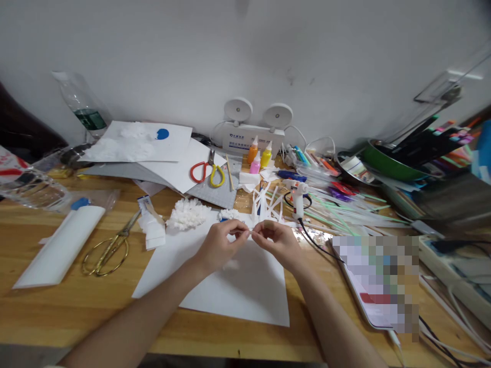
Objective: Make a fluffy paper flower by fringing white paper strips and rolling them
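My left hand (223, 245) and my right hand (276, 244) meet over a white sheet of paper (245, 286). Thumb and forefinger are pinched on each, the fingertips almost touching. Whatever sits between them is too small to make out. A fluffy heap of white paper curls (187, 214) lies left of my left hand, and a smaller white ruffled piece (229, 214) is just beyond it. Cut white paper strips (264, 202) fan out behind my right hand. To the right of those rests a white glue gun (297, 198), its black cord running toward the phone.
Gold-handled scissors (109, 250) and a rolled white sheet (63, 248) lie at left. Red-and-yellow-handled scissors (207, 173) rest on a grey cutting mat (218, 191). Paint bottles (255, 162) stand at the back. A phone (368, 291) and power strip (456, 276) occupy the right.
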Available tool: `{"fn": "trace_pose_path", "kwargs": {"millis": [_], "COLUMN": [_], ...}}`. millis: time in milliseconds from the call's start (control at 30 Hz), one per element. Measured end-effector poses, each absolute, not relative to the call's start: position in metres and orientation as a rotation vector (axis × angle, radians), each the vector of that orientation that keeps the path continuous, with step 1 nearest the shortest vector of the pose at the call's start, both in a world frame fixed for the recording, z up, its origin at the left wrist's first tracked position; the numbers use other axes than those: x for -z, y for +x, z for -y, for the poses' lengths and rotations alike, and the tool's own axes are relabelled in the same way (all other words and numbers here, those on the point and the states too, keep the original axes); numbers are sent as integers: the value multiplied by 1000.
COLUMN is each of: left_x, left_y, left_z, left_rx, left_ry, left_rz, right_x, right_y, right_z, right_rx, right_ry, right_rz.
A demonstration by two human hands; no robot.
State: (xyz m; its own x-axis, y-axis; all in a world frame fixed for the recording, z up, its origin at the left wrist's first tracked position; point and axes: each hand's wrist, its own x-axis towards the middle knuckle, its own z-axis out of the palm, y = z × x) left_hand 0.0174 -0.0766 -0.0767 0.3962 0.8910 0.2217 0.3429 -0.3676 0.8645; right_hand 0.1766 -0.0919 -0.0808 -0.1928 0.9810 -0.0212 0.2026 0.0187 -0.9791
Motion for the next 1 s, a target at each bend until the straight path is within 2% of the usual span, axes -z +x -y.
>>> {"fn": "trace_pose_path", "kwargs": {"millis": [1000], "left_x": [79], "left_y": [16], "left_z": [76], "left_rx": [-942], "left_ry": [1974], "left_rz": [-1085], "right_x": [84], "right_y": [176], "right_z": [92], "right_rx": [-1149], "right_ry": [-1303], "right_rz": [1531]}}
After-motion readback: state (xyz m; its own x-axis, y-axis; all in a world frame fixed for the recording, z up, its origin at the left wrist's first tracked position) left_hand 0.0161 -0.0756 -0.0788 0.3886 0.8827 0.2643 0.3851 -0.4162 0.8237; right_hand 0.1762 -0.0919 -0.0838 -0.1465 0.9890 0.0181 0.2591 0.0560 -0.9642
